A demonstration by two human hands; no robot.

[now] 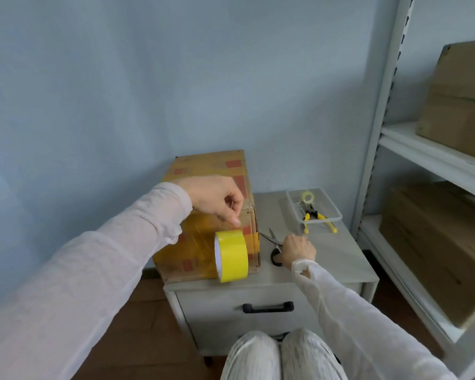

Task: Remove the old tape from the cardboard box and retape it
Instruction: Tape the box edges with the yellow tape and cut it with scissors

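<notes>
Head view: on a grey desk (329, 259) by a blue wall (121, 78), left hand (217, 198) pinches yellow tape (232, 256) at the cardboard box (211, 165), right hand (296, 249) grips scissors (272, 238).

Both sleeved arms reach forward.
Left hand (217, 200), at eleven o'clock from right hand (296, 250), pinches tape (232, 257); the right curls over scissors (274, 239).

Cardboard box (203, 166): red print, yellowish tape (195, 248) over near half, sits on cabinet (327, 267). Yellow tape roll (232, 256): on edge, at box's near corner.
</notes>
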